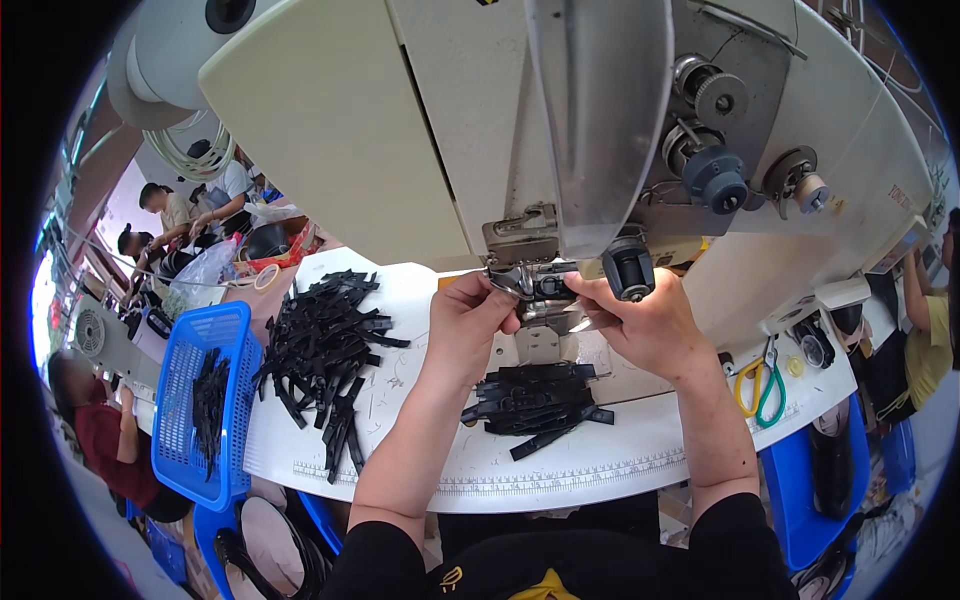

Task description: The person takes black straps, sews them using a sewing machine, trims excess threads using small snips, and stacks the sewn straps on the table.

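Under the machine (330, 130), a black piece (549, 287) sits between both hands: the left hand (468, 322) pinches, its hold hidden; the right hand's (642, 325) grip is unclear. Uneven pressure could skew the piece or catch skin.

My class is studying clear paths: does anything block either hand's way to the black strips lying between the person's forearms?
Nothing visible blocks the left hand or the right hand from the black strips. A metal plate of the sewing machine sits just beyond them, but appears low and leaves room on either side.
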`<state>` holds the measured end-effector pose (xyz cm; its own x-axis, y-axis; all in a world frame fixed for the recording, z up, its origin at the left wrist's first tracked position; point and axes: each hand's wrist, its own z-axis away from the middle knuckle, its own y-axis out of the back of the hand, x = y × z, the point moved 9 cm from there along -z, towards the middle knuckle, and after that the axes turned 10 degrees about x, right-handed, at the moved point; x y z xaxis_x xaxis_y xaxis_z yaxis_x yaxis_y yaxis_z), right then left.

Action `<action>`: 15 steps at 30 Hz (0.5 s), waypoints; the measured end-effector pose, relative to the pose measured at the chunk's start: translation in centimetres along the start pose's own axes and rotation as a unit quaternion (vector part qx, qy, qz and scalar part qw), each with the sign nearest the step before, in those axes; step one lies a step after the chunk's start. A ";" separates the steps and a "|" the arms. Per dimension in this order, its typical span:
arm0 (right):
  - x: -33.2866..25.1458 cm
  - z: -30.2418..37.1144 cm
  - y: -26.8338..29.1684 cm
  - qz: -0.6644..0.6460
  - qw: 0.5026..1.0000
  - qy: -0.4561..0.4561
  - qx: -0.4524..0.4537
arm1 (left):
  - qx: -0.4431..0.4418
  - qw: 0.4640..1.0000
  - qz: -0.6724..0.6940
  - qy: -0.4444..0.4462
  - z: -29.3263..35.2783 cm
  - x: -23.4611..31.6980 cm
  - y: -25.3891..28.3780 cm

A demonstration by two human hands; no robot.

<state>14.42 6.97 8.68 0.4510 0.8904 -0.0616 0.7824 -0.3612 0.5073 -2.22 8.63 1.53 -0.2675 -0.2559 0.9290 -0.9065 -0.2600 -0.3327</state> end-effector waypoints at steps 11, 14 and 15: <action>1.8 -0.2 0.4 -0.051 0.996 -0.066 0.015 | -0.016 0.999 0.016 -0.025 -0.3 0.1 -1.2; 1.6 -0.3 0.8 -0.053 0.996 -0.068 0.026 | -0.002 1.000 0.010 -0.019 0.0 0.2 -1.0; 1.5 -0.4 0.9 -0.045 0.996 -0.070 0.020 | 0.001 1.000 0.013 -0.017 0.0 0.2 -0.8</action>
<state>15.61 8.12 9.35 0.4319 0.8730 -0.2266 0.8376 -0.2951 0.4598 -1.49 8.77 1.99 -0.2801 -0.2936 0.9140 -0.8988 -0.2543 -0.3571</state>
